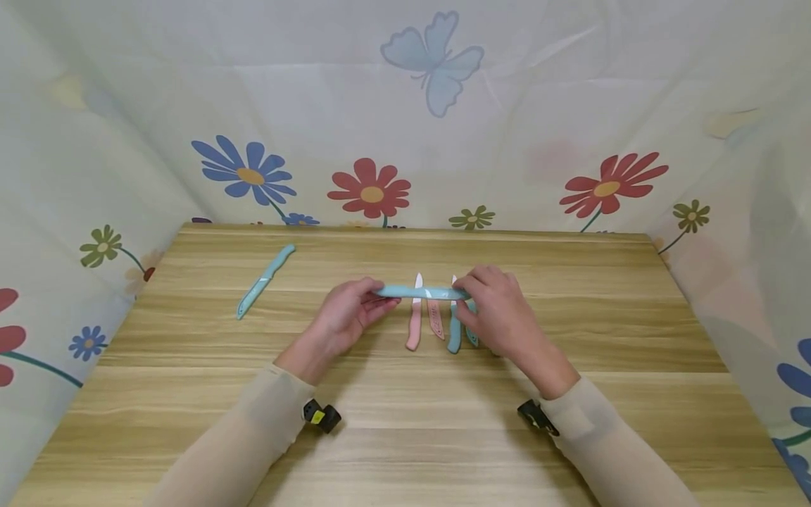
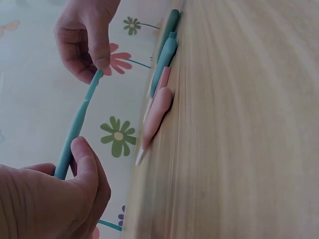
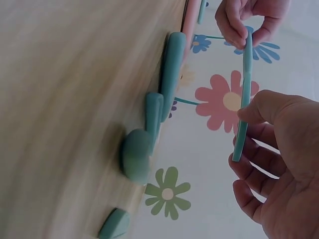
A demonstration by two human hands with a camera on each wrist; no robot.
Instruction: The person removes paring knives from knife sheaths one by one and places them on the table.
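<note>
Between both hands a light-blue knife in its sheath (image 1: 418, 292) is held level above the table. My left hand (image 1: 345, 313) pinches its handle end. My right hand (image 1: 503, 313) pinches the sheath end between thumb and fingers. Below lie a pink knife (image 1: 415, 327) with a white blade, a pink sheath (image 1: 435, 318) and a blue knife (image 1: 455, 331). A blue sheath (image 1: 472, 334) is partly covered by my right hand. In the right wrist view, another blue-green handle (image 3: 136, 158) and a further blue-green piece (image 3: 114, 224) lie beside these.
Another light-blue sheathed knife (image 1: 265, 282) lies slantwise at the left of the wooden table (image 1: 412, 436). Behind the table's back edge hangs a pale curtain (image 1: 519, 141) printed with flowers and a butterfly.
</note>
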